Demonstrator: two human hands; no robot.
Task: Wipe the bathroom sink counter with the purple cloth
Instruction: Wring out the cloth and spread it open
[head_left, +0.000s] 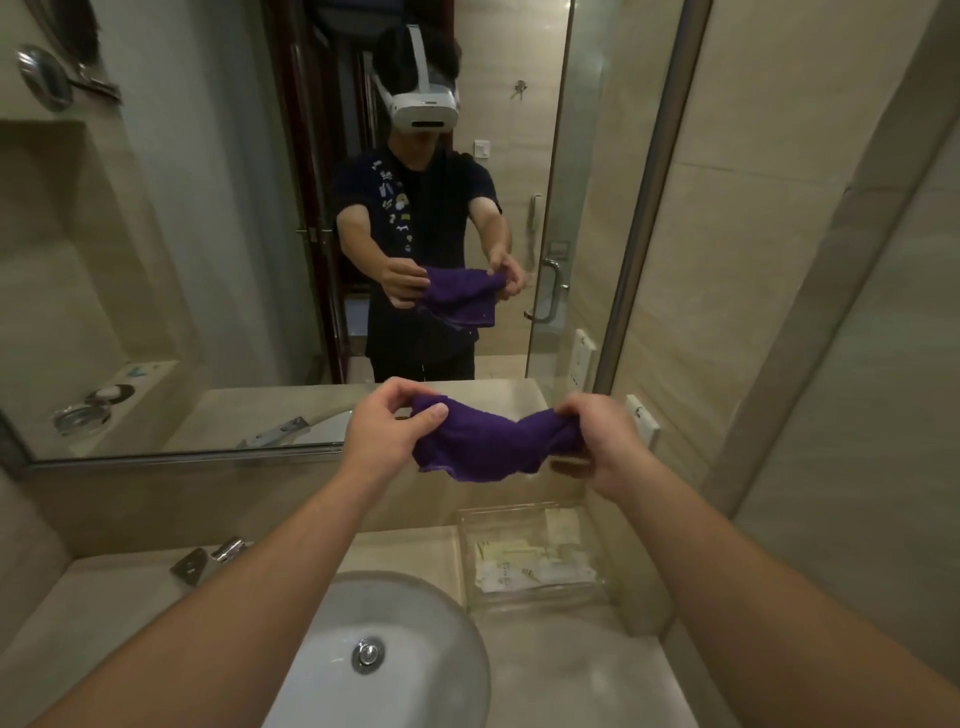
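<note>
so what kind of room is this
A bathroom, likely a hotel's: a white sink set in a stone counter, a wall mirror above it, and a glass shower door reflected there.

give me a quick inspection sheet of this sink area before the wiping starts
surface: beige stone counter around a white basin with a metal drain plug; not yet touched by the cloth.
job's things: purple cloth held bunched in the air in front of the mirror.
clutter: clear plastic tray of sachets at the back right of the counter; chrome tap behind the basin.
grippers: left hand pinches the cloth's left end; right hand grips its right end.
cables: nothing seen.
surroundings: white wall socket by the mirror's right edge; beige tiled wall on the right.
</note>
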